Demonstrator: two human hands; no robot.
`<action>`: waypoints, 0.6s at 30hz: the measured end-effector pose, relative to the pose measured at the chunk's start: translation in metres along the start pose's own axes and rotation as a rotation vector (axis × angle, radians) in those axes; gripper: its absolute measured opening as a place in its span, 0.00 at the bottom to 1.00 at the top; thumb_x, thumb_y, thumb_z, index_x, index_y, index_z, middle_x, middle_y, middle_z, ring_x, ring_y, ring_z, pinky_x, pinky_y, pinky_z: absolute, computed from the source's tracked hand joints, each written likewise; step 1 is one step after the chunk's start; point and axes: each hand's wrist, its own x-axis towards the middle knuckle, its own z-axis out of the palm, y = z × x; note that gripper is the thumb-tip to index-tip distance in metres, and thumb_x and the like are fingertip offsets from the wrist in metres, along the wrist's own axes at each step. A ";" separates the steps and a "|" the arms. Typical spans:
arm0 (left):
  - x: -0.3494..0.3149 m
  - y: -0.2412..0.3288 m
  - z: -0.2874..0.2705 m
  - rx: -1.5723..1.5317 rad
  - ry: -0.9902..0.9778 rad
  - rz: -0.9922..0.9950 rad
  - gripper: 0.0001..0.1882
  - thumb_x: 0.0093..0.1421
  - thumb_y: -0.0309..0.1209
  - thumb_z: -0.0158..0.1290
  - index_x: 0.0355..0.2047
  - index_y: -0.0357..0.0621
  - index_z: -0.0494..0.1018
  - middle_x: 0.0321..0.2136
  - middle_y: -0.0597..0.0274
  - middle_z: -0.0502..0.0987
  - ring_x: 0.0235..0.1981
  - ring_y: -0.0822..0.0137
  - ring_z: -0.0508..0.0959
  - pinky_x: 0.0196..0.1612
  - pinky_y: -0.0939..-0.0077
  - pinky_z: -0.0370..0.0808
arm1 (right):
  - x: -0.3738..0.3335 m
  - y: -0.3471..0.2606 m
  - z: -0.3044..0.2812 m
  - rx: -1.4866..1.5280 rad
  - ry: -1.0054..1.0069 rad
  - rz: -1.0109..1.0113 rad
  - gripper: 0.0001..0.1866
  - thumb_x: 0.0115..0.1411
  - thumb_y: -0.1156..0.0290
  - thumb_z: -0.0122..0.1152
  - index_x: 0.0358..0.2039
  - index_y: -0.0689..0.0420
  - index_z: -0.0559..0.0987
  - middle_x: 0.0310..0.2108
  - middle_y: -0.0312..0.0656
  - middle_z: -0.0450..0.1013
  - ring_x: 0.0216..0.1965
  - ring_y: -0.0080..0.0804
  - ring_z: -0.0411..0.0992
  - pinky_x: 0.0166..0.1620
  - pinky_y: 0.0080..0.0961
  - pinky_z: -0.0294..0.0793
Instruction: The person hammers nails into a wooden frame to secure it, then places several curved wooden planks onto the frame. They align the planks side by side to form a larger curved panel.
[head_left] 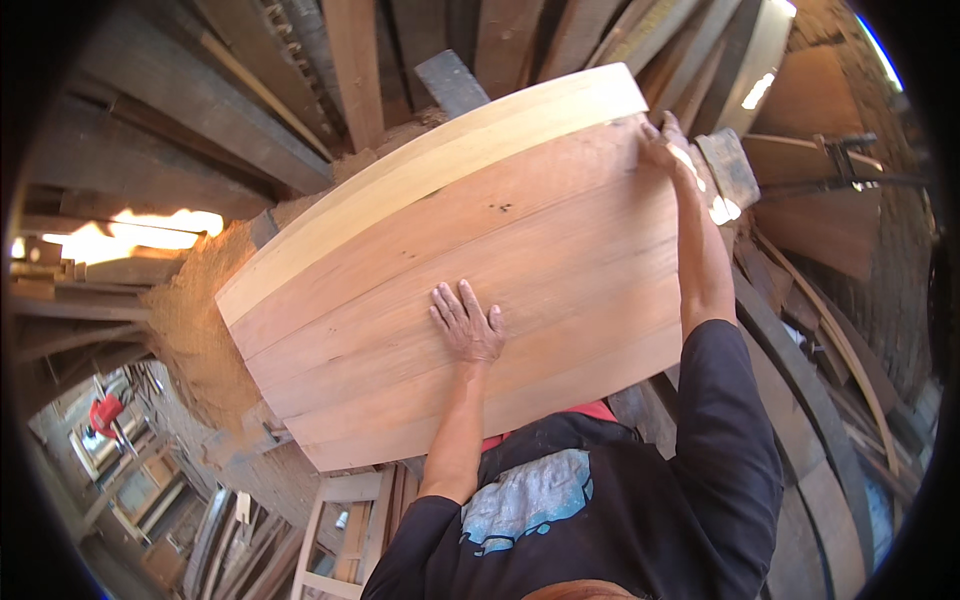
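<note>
A wide wooden panel (560,260) of several boards lies in front of me, tilted so its right end is farther away. A paler strip of wood (440,150) runs along its far edge. My left hand (465,325) rests flat near the panel's middle, fingers spread. My right hand (668,145) is at the far right corner, the thumb over the face and the fingers along the end edge, which they appear to grip. Part of those fingers is hidden or blurred.
Long timber boards (190,100) lean and lie beyond the panel. Sawdust (195,340) is heaped at its left. A wooden block (728,170) sits beside my right forearm. Lower left are a red tool (105,412) and a wooden frame (312,535). Curved boards (800,370) stand at the right.
</note>
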 end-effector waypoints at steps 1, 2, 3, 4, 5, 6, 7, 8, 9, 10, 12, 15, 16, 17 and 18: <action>0.003 0.002 -0.006 -0.017 -0.005 0.008 0.43 0.65 0.52 0.46 0.71 0.34 0.52 0.71 0.27 0.46 0.73 0.31 0.44 0.72 0.33 0.39 | 0.029 0.035 0.025 -0.039 0.165 -0.083 0.32 0.67 0.54 0.60 0.65 0.59 0.66 0.50 0.54 0.76 0.49 0.42 0.76 0.55 0.35 0.75; 0.000 0.000 -0.010 -0.025 -0.050 -0.024 0.43 0.65 0.52 0.47 0.71 0.34 0.52 0.71 0.27 0.46 0.73 0.31 0.43 0.72 0.34 0.39 | 0.045 0.031 0.032 0.297 -0.062 -0.064 0.24 0.68 0.58 0.60 0.59 0.56 0.70 0.40 0.44 0.74 0.39 0.33 0.73 0.44 0.30 0.75; 0.001 0.000 -0.014 -0.030 -0.097 -0.056 0.43 0.65 0.52 0.47 0.71 0.33 0.53 0.71 0.26 0.46 0.73 0.31 0.43 0.72 0.34 0.39 | 0.059 0.025 0.033 0.624 -0.308 -0.024 0.17 0.68 0.62 0.61 0.53 0.54 0.74 0.30 0.35 0.71 0.28 0.25 0.70 0.32 0.26 0.76; 0.006 0.001 -0.016 -0.078 -0.135 -0.063 0.44 0.64 0.51 0.48 0.71 0.32 0.52 0.70 0.25 0.46 0.73 0.30 0.42 0.72 0.33 0.37 | 0.066 0.035 0.038 0.653 -0.302 -0.018 0.04 0.69 0.66 0.58 0.41 0.50 0.75 0.22 0.25 0.59 0.19 0.16 0.56 0.19 0.18 0.60; 0.002 -0.002 -0.013 -0.111 -0.181 -0.105 0.45 0.63 0.49 0.49 0.71 0.30 0.50 0.70 0.23 0.46 0.73 0.29 0.41 0.72 0.33 0.36 | 0.055 0.015 0.043 0.826 -0.279 0.085 0.05 0.70 0.68 0.57 0.35 0.49 0.75 0.21 0.24 0.60 0.19 0.15 0.57 0.19 0.18 0.57; 0.002 -0.002 -0.010 -0.118 -0.160 -0.091 0.45 0.63 0.50 0.49 0.71 0.31 0.50 0.70 0.23 0.45 0.73 0.29 0.40 0.72 0.33 0.35 | 0.048 0.014 0.036 0.883 -0.294 0.065 0.05 0.70 0.67 0.57 0.37 0.51 0.78 0.20 0.22 0.60 0.18 0.12 0.56 0.19 0.18 0.56; 0.002 -0.002 -0.008 -0.129 -0.130 -0.069 0.46 0.63 0.50 0.49 0.71 0.31 0.50 0.70 0.23 0.44 0.73 0.29 0.40 0.72 0.33 0.35 | 0.037 0.007 0.031 0.733 -0.159 -0.072 0.07 0.69 0.66 0.57 0.42 0.53 0.80 0.20 0.21 0.62 0.18 0.09 0.56 0.18 0.16 0.55; 0.005 0.000 -0.010 -0.140 -0.124 -0.053 0.46 0.63 0.50 0.49 0.71 0.31 0.49 0.71 0.24 0.43 0.73 0.29 0.39 0.72 0.33 0.34 | 0.043 0.029 0.020 0.667 -0.171 -0.090 0.14 0.69 0.67 0.58 0.52 0.56 0.80 0.27 0.27 0.74 0.26 0.13 0.67 0.28 0.17 0.68; 0.013 0.004 -0.009 -0.156 -0.116 -0.031 0.46 0.63 0.50 0.49 0.72 0.32 0.48 0.71 0.24 0.42 0.73 0.29 0.39 0.71 0.33 0.34 | 0.052 0.046 0.015 0.601 -0.135 -0.181 0.19 0.69 0.67 0.57 0.58 0.58 0.78 0.43 0.36 0.80 0.42 0.21 0.73 0.47 0.22 0.73; 0.012 0.003 -0.008 -0.173 -0.114 -0.031 0.46 0.63 0.50 0.49 0.72 0.32 0.48 0.71 0.24 0.41 0.73 0.29 0.38 0.71 0.33 0.34 | 0.056 0.042 0.015 0.555 -0.230 -0.180 0.21 0.69 0.66 0.57 0.60 0.59 0.77 0.49 0.38 0.78 0.49 0.24 0.72 0.54 0.24 0.70; 0.007 0.003 -0.009 -0.170 -0.108 -0.076 0.47 0.63 0.50 0.49 0.72 0.32 0.46 0.71 0.25 0.39 0.73 0.30 0.38 0.71 0.33 0.34 | 0.068 0.032 0.025 0.474 -0.301 -0.180 0.24 0.69 0.64 0.56 0.62 0.60 0.75 0.56 0.42 0.76 0.56 0.29 0.71 0.61 0.27 0.66; 0.006 -0.004 -0.006 -0.217 -0.101 -0.058 0.47 0.63 0.50 0.49 0.73 0.33 0.45 0.72 0.25 0.37 0.73 0.29 0.37 0.71 0.33 0.34 | 0.075 0.041 0.027 0.372 -0.258 -0.222 0.25 0.69 0.61 0.56 0.64 0.55 0.74 0.58 0.48 0.76 0.58 0.37 0.72 0.62 0.30 0.66; 0.010 -0.004 -0.006 -0.232 -0.097 -0.038 0.47 0.63 0.50 0.49 0.73 0.34 0.45 0.72 0.25 0.37 0.73 0.29 0.37 0.71 0.33 0.35 | 0.079 0.046 0.021 0.285 -0.246 -0.249 0.26 0.69 0.59 0.55 0.65 0.54 0.73 0.59 0.49 0.74 0.59 0.39 0.71 0.63 0.31 0.66; 0.010 -0.003 -0.006 -0.243 -0.087 -0.027 0.47 0.63 0.50 0.49 0.73 0.34 0.45 0.72 0.25 0.37 0.73 0.29 0.37 0.71 0.33 0.35 | 0.083 0.051 0.016 0.197 -0.236 -0.276 0.26 0.70 0.58 0.54 0.66 0.53 0.71 0.60 0.50 0.73 0.60 0.41 0.71 0.63 0.32 0.65; 0.000 -0.003 -0.003 -0.227 -0.084 -0.080 0.47 0.63 0.49 0.48 0.73 0.35 0.45 0.72 0.25 0.38 0.73 0.30 0.37 0.71 0.33 0.35 | 0.056 -0.011 0.024 -0.138 -0.093 -0.244 0.30 0.69 0.54 0.54 0.68 0.51 0.68 0.62 0.50 0.70 0.63 0.45 0.68 0.64 0.36 0.65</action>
